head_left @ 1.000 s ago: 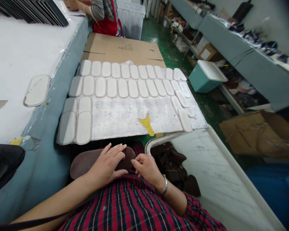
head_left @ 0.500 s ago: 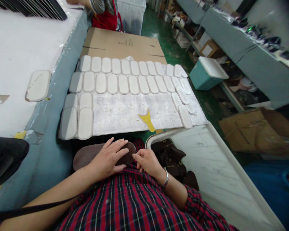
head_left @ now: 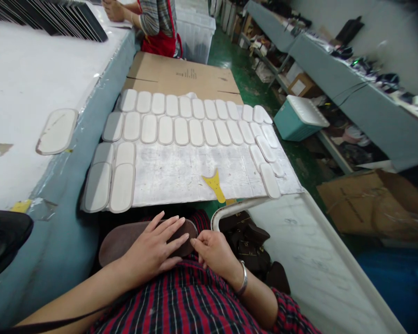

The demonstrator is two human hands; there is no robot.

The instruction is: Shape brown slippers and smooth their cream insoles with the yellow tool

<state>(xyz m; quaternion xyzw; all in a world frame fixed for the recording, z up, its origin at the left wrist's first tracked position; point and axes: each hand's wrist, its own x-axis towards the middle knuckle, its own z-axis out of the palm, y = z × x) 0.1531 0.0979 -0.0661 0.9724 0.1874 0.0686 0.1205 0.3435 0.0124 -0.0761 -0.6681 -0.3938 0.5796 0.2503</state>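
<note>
A long brown oval piece (head_left: pixel 116 241) with rounded ends lies across my lap. My left hand (head_left: pixel 156 243) rests on it with fingers spread, covering its middle. At the right end of the piece, my right hand (head_left: pixel 212 250) is closed in a pinch, thumb and forefinger against the rim. Whatever is between those fingertips is too small to make out. Just beyond my hands, several white oval pieces (head_left: pixel 121 188) with brownish edges lie in rows on a board (head_left: pixel 188 169). A yellow forked tool (head_left: pixel 215 186) sits near the board's front edge.
To my right stands a pale tray (head_left: pixel 306 241) holding several dark brown pieces (head_left: pixel 254 246). On the left is a white-topped table (head_left: pixel 24 69) with one white oval piece (head_left: pixel 57 131). A co-worker (head_left: pixel 156 28) in a red apron stands at the back, beside a cardboard sheet (head_left: pixel 184 74).
The view has tilted up slightly, so the scene sits lower and more of the co-worker shows. My hands keep nearly the same hold on the brown piece.
</note>
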